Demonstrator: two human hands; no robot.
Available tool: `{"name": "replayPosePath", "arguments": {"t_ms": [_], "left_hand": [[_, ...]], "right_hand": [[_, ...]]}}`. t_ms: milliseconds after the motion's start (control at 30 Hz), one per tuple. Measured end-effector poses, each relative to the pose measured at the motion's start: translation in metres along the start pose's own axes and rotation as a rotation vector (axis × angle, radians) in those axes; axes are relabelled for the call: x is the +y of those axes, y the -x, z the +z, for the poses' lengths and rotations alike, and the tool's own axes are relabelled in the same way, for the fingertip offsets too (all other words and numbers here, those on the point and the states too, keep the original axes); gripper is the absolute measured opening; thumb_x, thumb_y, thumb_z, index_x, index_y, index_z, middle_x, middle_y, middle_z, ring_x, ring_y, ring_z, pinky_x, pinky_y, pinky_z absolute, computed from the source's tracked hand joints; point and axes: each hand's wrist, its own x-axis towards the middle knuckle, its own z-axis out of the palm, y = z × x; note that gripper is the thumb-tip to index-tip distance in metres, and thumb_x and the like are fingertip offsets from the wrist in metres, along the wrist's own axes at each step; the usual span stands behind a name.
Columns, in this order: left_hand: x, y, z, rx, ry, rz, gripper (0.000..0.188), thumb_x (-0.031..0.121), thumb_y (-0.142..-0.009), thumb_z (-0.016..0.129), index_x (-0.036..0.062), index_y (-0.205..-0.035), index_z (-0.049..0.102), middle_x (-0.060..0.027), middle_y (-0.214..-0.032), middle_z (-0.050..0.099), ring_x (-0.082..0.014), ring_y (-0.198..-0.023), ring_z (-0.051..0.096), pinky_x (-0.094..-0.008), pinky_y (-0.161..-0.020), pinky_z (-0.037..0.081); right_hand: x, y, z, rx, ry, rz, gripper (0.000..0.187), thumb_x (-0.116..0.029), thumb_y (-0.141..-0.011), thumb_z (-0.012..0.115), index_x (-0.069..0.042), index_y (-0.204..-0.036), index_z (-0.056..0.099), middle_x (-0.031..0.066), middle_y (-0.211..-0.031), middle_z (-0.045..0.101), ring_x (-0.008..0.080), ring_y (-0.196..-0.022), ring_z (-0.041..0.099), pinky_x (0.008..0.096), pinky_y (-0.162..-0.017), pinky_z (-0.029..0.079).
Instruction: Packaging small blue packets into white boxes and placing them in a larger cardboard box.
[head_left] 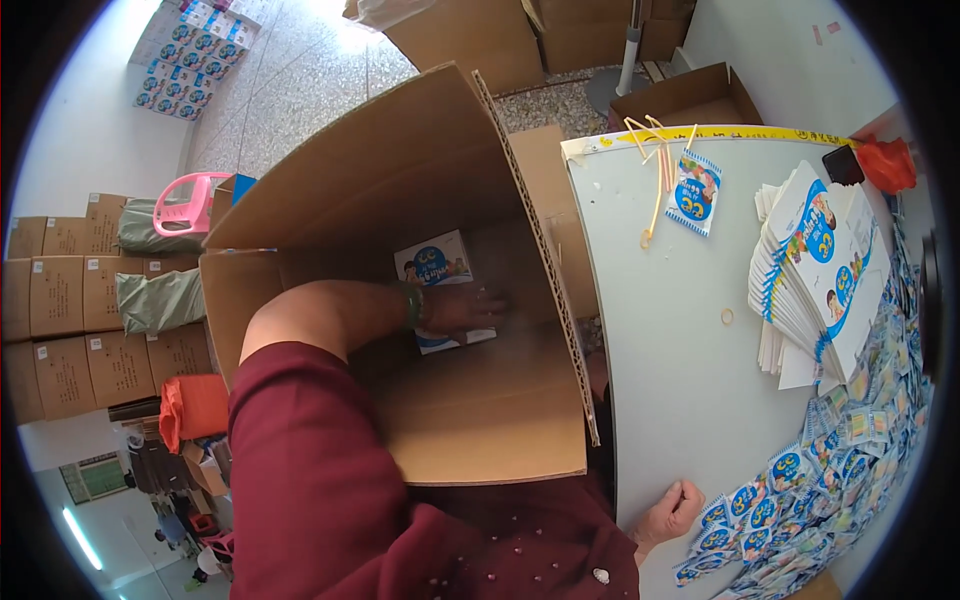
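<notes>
My left arm reaches down into a large open cardboard carton (480,435). Inside, my left hand (465,308) lies across a small white and blue printed box (432,262), fingers stretched out over it. Part of white printed packaging also shows below the hand; whether it is a second box I cannot tell in the dim light. At the near edge of the grey table (670,390), my right hand (672,512) rests with its fingers curled in, and nothing shows in it. Beside that hand lies a heap of small blue and clear sachets (770,515).
A stack of flat white printed cartons (825,270) lies on the table's right side. Rubber bands (655,205) and a single sachet (697,192) are near its far edge. Sealed brown cartons (60,295) and a pink plastic chair (183,206) stand at the left.
</notes>
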Motion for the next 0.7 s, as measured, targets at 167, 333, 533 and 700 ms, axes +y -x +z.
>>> {"name": "replayPosePath", "arguments": {"t_ms": [167,333,533,700], "left_hand": [[0.02,0.025,-0.019,-0.037,-0.301,-0.109,0.052,0.029,-0.077,0.071,0.0066,-0.121,0.055,-0.0134,-0.125,0.056,-0.0304,-0.111,0.056,-0.05,-0.092,0.044],[-0.009,0.036,-0.011,-0.562,-0.127,-0.557,0.026,0.028,-0.073,0.073,0.0102,-0.092,0.071,-0.0127,-0.088,0.069,-0.0307,-0.087,0.067,-0.043,-0.071,0.053],[-0.08,0.057,0.084,-0.265,-0.455,-0.299,0.028,0.03,-0.072,0.072,0.0125,-0.094,0.072,-0.0106,-0.095,0.07,-0.0292,-0.091,0.067,-0.0428,-0.068,0.054],[-0.092,0.034,0.054,-0.221,-0.529,-0.511,0.023,0.027,-0.078,0.064,0.0145,-0.096,0.072,-0.009,-0.094,0.07,-0.0288,-0.088,0.067,-0.0439,-0.067,0.054]], "right_hand": [[-0.001,-0.005,0.001,-0.022,-0.006,-0.051,0.008,0.003,-0.088,0.054,0.003,-0.094,0.06,0.0075,-0.088,0.053,0.0162,-0.078,0.049,0.0265,-0.069,0.041],[-0.007,-0.003,0.0,0.029,0.016,-0.015,0.008,0.004,-0.088,0.054,0.003,-0.094,0.06,0.0072,-0.088,0.053,0.0163,-0.077,0.048,0.0269,-0.067,0.041],[-0.001,-0.005,0.007,-0.001,0.03,-0.067,0.008,0.004,-0.087,0.056,0.003,-0.094,0.06,0.0078,-0.087,0.053,0.0176,-0.076,0.049,0.0274,-0.066,0.042],[-0.005,-0.006,0.001,0.01,0.059,-0.088,0.011,0.004,-0.084,0.057,0.001,-0.094,0.06,0.009,-0.085,0.054,0.0213,-0.076,0.052,0.0305,-0.064,0.044]]}}
